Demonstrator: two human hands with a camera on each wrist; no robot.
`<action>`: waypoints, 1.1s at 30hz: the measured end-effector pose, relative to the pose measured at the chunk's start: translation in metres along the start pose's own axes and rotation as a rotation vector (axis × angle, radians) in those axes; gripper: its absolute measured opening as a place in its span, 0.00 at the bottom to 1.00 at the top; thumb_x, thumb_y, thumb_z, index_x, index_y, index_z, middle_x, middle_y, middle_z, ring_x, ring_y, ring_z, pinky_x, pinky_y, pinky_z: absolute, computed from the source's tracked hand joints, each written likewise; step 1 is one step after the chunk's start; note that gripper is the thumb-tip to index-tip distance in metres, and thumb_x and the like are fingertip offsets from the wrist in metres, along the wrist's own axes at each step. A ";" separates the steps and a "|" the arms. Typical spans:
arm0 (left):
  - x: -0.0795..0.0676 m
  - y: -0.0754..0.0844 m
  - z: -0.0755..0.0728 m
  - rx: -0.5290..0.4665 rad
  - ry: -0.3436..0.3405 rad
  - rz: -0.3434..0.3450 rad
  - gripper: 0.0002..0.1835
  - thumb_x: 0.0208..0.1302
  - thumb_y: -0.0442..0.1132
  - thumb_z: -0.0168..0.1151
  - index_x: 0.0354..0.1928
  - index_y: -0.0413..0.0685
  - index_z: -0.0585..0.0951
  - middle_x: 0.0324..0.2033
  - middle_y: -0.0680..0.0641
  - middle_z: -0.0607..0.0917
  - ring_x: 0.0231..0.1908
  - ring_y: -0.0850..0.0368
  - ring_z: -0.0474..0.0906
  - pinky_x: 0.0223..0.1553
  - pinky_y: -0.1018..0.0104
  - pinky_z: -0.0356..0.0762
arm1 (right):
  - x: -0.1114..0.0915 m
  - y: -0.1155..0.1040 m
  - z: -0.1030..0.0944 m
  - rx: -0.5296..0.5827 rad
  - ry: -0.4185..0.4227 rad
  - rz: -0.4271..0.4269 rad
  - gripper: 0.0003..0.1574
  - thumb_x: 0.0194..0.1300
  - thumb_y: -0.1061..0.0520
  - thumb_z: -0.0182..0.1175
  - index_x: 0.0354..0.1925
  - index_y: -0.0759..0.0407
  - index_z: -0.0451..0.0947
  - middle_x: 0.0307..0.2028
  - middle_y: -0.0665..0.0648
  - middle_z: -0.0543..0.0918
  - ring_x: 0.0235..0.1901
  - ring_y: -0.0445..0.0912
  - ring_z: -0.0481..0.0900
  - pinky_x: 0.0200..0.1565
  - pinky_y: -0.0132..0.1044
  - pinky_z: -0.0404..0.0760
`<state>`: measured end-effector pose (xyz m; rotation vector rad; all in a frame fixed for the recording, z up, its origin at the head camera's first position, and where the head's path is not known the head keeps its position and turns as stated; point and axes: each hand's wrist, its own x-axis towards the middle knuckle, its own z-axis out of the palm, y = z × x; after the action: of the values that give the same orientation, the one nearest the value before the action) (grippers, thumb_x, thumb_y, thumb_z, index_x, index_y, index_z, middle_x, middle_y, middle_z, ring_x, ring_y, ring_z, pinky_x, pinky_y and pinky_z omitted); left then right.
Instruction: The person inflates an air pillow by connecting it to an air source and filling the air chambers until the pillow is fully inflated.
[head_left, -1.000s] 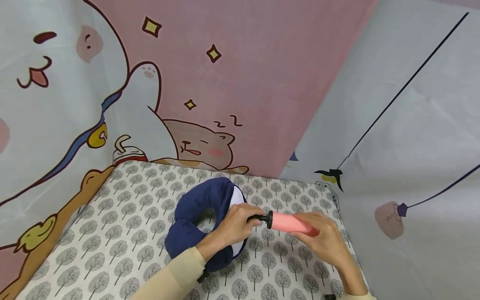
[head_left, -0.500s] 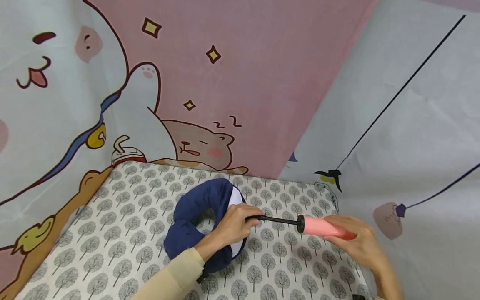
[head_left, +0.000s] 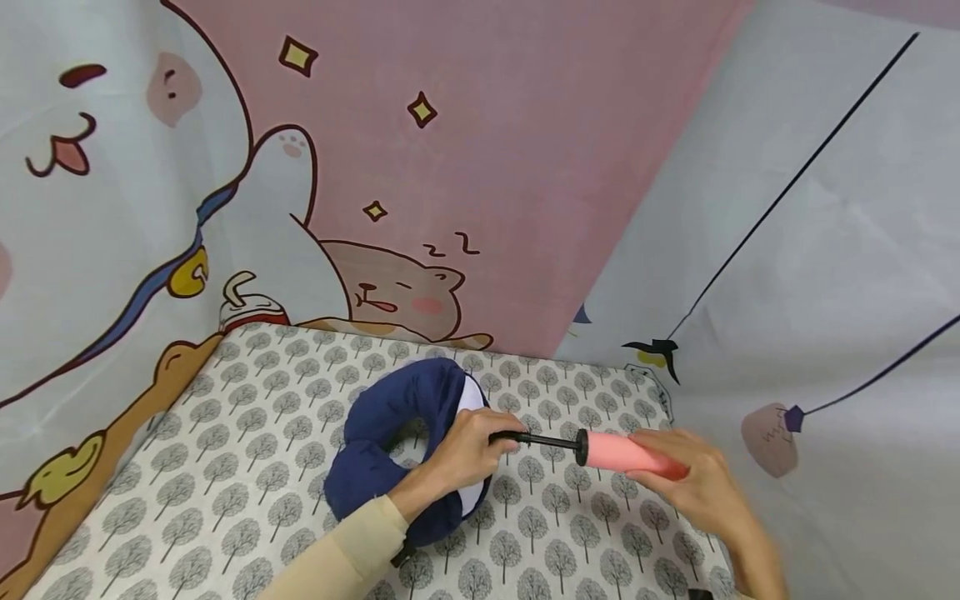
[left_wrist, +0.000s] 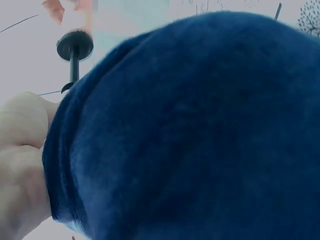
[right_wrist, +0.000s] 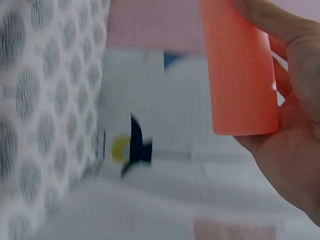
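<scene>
A pink hand pump (head_left: 618, 452) with a black collar and black rod is held level between the two hands in the head view. My left hand (head_left: 472, 442) grips the black handle at the rod's end, over the right side of a navy U-shaped neck pillow (head_left: 397, 400). My right hand (head_left: 693, 471) wraps round the pink barrel, fingers curled, as the right wrist view also shows. Part of the rod shows between hand and collar. In the left wrist view the pillow fills most of the picture and hides the left fingers.
A tree-print cloth (head_left: 247, 467) covers the table under the pillow. Cartoon-printed fabric walls (head_left: 525, 167) rise behind it and on both sides. A small black clip-like piece (head_left: 403, 554) shows by the pillow's near edge.
The right hand first drew the pink barrel away to the right, baring the rod, then moved slightly back left. The left hand and the pillow stayed nearly in place.
</scene>
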<state>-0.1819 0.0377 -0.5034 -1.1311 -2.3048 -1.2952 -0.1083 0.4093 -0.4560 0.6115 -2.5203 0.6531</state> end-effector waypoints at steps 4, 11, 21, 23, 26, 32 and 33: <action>0.002 -0.010 0.005 0.005 0.050 0.001 0.11 0.71 0.33 0.78 0.53 0.45 0.95 0.49 0.43 0.97 0.48 0.51 0.95 0.47 0.65 0.92 | 0.017 -0.019 0.027 0.003 0.024 -0.081 0.38 0.43 0.59 0.92 0.57 0.52 0.95 0.52 0.55 0.97 0.50 0.46 0.90 0.59 0.26 0.79; 0.001 -0.017 0.010 -0.043 0.063 -0.014 0.10 0.71 0.32 0.78 0.52 0.45 0.95 0.46 0.42 0.97 0.39 0.59 0.91 0.36 0.73 0.83 | 0.031 -0.041 0.054 -0.012 0.116 -0.184 0.37 0.42 0.57 0.90 0.54 0.59 0.95 0.50 0.60 0.97 0.45 0.52 0.91 0.48 0.48 0.87; 0.008 0.005 -0.008 -0.004 -0.034 -0.122 0.11 0.71 0.32 0.79 0.53 0.42 0.94 0.48 0.40 0.97 0.31 0.63 0.85 0.32 0.74 0.78 | 0.030 -0.042 0.060 -0.046 0.047 -0.083 0.39 0.44 0.54 0.91 0.57 0.55 0.94 0.53 0.57 0.97 0.49 0.52 0.90 0.59 0.54 0.79; 0.009 0.008 -0.009 0.020 -0.058 -0.142 0.11 0.72 0.33 0.78 0.54 0.43 0.94 0.49 0.41 0.97 0.32 0.62 0.86 0.33 0.75 0.77 | 0.029 -0.039 0.059 -0.042 0.029 -0.060 0.39 0.45 0.53 0.92 0.58 0.54 0.93 0.53 0.56 0.97 0.50 0.53 0.89 0.62 0.54 0.73; 0.009 0.008 -0.008 0.052 -0.061 -0.148 0.11 0.72 0.35 0.79 0.54 0.45 0.94 0.50 0.42 0.97 0.34 0.61 0.88 0.34 0.75 0.78 | 0.028 -0.037 0.058 -0.061 0.009 -0.039 0.40 0.47 0.49 0.91 0.60 0.53 0.93 0.53 0.56 0.97 0.53 0.55 0.89 0.65 0.57 0.66; 0.007 -0.012 -0.001 0.054 -0.021 -0.071 0.11 0.69 0.34 0.80 0.52 0.44 0.94 0.47 0.42 0.97 0.31 0.66 0.83 0.31 0.75 0.76 | 0.032 -0.044 0.063 -0.119 0.028 -0.086 0.43 0.51 0.45 0.88 0.63 0.56 0.90 0.57 0.59 0.95 0.55 0.61 0.89 0.64 0.65 0.68; 0.007 -0.014 -0.001 0.049 -0.016 -0.061 0.11 0.69 0.33 0.81 0.51 0.43 0.94 0.46 0.42 0.97 0.29 0.68 0.82 0.29 0.75 0.76 | 0.034 -0.047 0.065 -0.122 0.034 -0.103 0.43 0.51 0.46 0.88 0.63 0.56 0.90 0.57 0.60 0.95 0.55 0.62 0.89 0.63 0.65 0.69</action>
<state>-0.1967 0.0362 -0.5072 -1.0673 -2.3862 -1.2473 -0.1313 0.3273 -0.4729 0.6752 -2.4569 0.4657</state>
